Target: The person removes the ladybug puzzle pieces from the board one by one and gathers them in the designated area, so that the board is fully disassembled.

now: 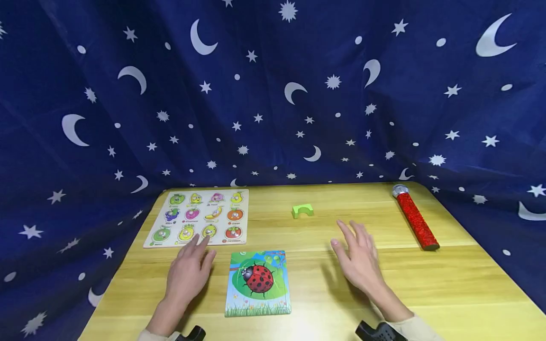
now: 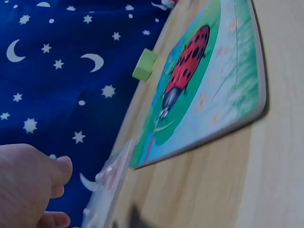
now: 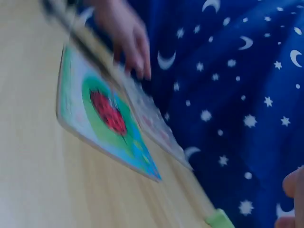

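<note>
My left hand [image 1: 187, 270] hovers just in front of the fruit puzzle board [image 1: 198, 218], fingers relaxed and holding nothing. To its right lies the ladybug puzzle [image 1: 259, 279], flat on the table with its picture facing up. My right hand [image 1: 357, 255] is spread above the table on the other side of the ladybug puzzle, with nothing in its fingers. Farther back, a small green arch block [image 1: 303, 210] stands between the hands. The left wrist view shows the ladybug puzzle [image 2: 190, 71] beside the left hand [image 2: 33, 185]. Only fingertips of the right hand [image 3: 294, 190] show in the right wrist view.
A red glittery toy microphone [image 1: 415, 218] lies at the table's right side, its silver head toward the back. The wooden table [image 1: 460, 289] meets a dark blue curtain [image 1: 264, 104] with moons and stars. Black wrist straps [image 1: 379, 331] sit at the wrists.
</note>
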A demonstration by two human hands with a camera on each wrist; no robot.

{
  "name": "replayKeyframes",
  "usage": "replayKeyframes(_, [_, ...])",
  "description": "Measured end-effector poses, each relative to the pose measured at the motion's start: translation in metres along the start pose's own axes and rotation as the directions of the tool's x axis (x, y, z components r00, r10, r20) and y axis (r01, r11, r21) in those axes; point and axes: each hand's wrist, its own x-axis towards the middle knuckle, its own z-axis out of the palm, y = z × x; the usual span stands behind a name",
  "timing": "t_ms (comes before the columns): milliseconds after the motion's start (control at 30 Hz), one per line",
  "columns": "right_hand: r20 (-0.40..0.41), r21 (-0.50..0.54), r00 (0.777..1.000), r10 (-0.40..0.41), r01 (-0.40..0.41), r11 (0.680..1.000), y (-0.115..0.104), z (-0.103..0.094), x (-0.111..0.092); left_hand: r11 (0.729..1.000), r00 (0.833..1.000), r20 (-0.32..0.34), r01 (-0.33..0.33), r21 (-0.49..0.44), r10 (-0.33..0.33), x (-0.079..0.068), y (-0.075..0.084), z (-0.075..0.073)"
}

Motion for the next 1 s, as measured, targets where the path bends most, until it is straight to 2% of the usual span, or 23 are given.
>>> replayKeyframes(33, [0.06, 0.126, 0.997, 0.053, -0.061, 0.99, -0.004, 0.002, -0.002, 0.997, 1.0, 0.025, 0.01, -0.073, -0.009, 0.001, 0.001, 0.003])
replayKeyframes(67, [0.117, 0.237, 0.987, 0.106, -0.131, 0.963, -0.009, 0.005, -0.004, 0.99, 0.999, 0.045, 0.023, -0.14, -0.017, 0.001, 0.001, 0.006])
replayKeyframes(133, [0.205, 0.358, 0.962, 0.182, -0.246, 0.901, -0.017, 0.009, -0.006, 0.976, 0.998, 0.056, 0.041, -0.215, -0.03, 0.003, 0.003, 0.011])
replayKeyframes(200, [0.244, 0.408, 0.947, 0.211, -0.297, 0.863, -0.024, 0.016, -0.008, 0.968, 0.998, 0.048, 0.039, -0.249, -0.027, 0.006, 0.006, 0.015])
replayKeyframes(267, [0.263, 0.425, 0.941, 0.213, -0.311, 0.85, -0.029, 0.022, -0.009, 0.965, 0.999, 0.043, 0.022, -0.26, -0.011, 0.008, 0.01, 0.017])
replayKeyframes(333, [0.281, 0.438, 0.938, 0.202, -0.312, 0.843, -0.032, 0.029, -0.009, 0.962, 0.998, 0.066, 0.012, -0.272, 0.007, 0.009, 0.015, 0.019])
replayKeyframes(467, [0.314, 0.43, 0.934, 0.168, -0.298, 0.852, -0.035, 0.043, -0.006, 0.957, 0.98, 0.186, -0.014, -0.29, 0.071, 0.013, 0.028, 0.022])
replayKeyframes(567, [0.314, 0.424, 0.94, 0.133, -0.264, 0.866, -0.036, 0.052, 0.0, 0.951, 0.951, 0.283, -0.036, -0.307, 0.127, 0.017, 0.037, 0.025])
replayKeyframes(700, [0.31, 0.411, 0.95, 0.045, -0.177, 0.894, -0.042, 0.063, 0.005, 0.942, 0.916, 0.355, -0.062, -0.328, 0.184, 0.022, 0.046, 0.029])
replayKeyframes(867, [0.312, 0.361, 0.944, -0.108, -0.013, 0.932, -0.052, 0.072, 0.009, 0.927, 0.885, 0.4, -0.085, -0.366, 0.239, 0.021, 0.049, 0.034])
replayKeyframes(1000, [0.3, 0.342, 0.937, -0.18, 0.07, 0.937, -0.058, 0.078, 0.01, 0.914, 0.87, 0.408, -0.109, -0.391, 0.278, 0.02, 0.047, 0.038])
